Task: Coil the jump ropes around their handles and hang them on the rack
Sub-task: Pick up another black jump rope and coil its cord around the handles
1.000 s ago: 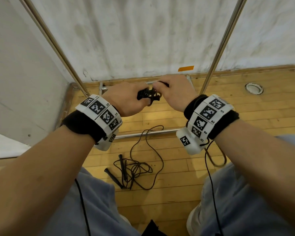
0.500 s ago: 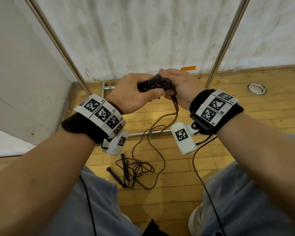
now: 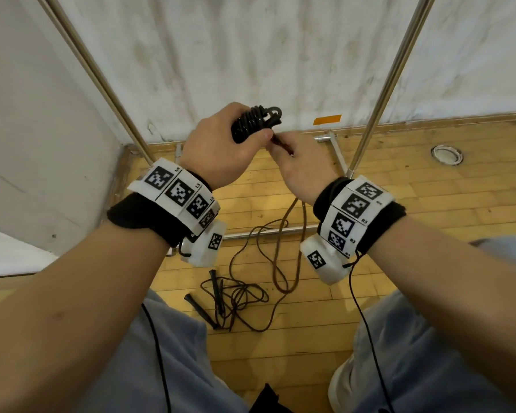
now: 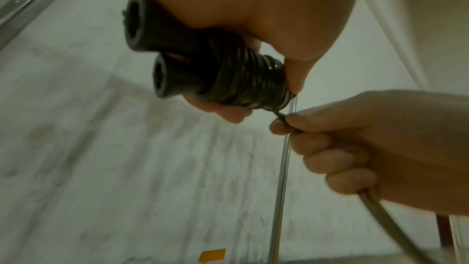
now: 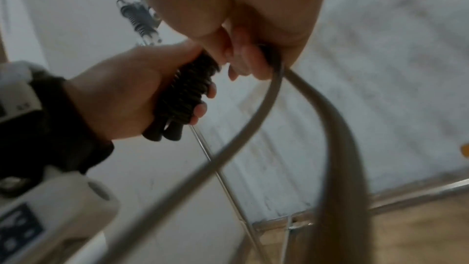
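Left hand (image 3: 221, 147) wraps its fingers round the two black plastic jump-rope handles (image 4: 162, 55), held side by side at chest height in front of the white wall (image 3: 251, 55); thin dark cord is wound in tight turns around them (image 3: 252, 122). Right hand (image 3: 303, 165), touching the left, pinches the free length of that cord (image 4: 284, 117) between thumb and forefinger just beside the coil, the other fingers curled over it. The slack (image 3: 292, 234) drops in a loop to the wooden plank floor (image 3: 429, 204). A second black jump rope (image 3: 230, 296) lies in a loose tangle on the floor between the person's knees. Chrome metal rack uprights (image 3: 382, 93) stand close behind the hands.
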`<act>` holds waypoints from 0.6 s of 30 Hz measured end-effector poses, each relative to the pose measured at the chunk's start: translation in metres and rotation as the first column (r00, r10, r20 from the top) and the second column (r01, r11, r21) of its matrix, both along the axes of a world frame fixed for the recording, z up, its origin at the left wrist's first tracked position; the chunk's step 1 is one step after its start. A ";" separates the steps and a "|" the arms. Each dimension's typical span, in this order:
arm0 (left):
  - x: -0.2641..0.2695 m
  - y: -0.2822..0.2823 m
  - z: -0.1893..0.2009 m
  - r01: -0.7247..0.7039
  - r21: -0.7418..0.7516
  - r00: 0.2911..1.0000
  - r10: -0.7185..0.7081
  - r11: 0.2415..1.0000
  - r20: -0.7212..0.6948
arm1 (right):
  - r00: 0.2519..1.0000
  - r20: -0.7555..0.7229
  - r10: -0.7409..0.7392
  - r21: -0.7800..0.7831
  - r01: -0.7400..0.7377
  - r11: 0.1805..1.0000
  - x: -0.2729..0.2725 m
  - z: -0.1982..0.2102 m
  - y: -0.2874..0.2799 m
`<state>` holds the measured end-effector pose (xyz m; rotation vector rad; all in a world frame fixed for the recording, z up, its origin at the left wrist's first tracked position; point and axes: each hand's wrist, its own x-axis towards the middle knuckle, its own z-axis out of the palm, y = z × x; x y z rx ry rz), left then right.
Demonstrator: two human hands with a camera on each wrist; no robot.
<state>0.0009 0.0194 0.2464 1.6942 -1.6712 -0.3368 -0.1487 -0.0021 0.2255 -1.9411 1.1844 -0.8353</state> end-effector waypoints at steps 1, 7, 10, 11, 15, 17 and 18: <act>0.003 -0.001 -0.003 -0.033 0.003 0.998 0.033 0.999 0.058 | 0.998 -0.068 0.013 -0.010 -0.013 1.000 -0.001 0.000 0.001; 0.014 -0.005 -0.014 -0.111 0.010 0.964 0.105 0.994 0.243 | 0.957 -0.260 0.128 0.049 -0.119 0.992 -0.001 0.003 0.005; 0.017 -0.008 -0.021 -0.126 0.010 0.934 0.115 0.992 0.339 | 0.940 -0.308 0.144 0.021 -0.144 0.989 0.002 0.006 0.007; 0.019 -0.009 -0.023 -0.140 0.021 0.923 0.123 0.990 0.365 | 0.934 -0.323 0.152 0.020 -0.154 0.988 0.002 0.006 0.008; 0.027 -0.014 -0.031 -0.212 0.108 0.886 0.145 0.971 0.441 | 0.899 -0.382 0.212 0.061 -0.205 0.977 0.005 -0.002 0.014; 0.031 -0.016 -0.033 -0.234 0.170 0.856 0.120 0.957 0.503 | 0.872 -0.428 0.240 0.063 -0.236 0.970 0.003 -0.006 0.015; 0.032 -0.017 -0.033 -0.232 0.211 0.841 0.087 0.950 0.533 | 0.860 -0.443 0.252 0.062 -0.251 0.966 0.001 -0.007 0.015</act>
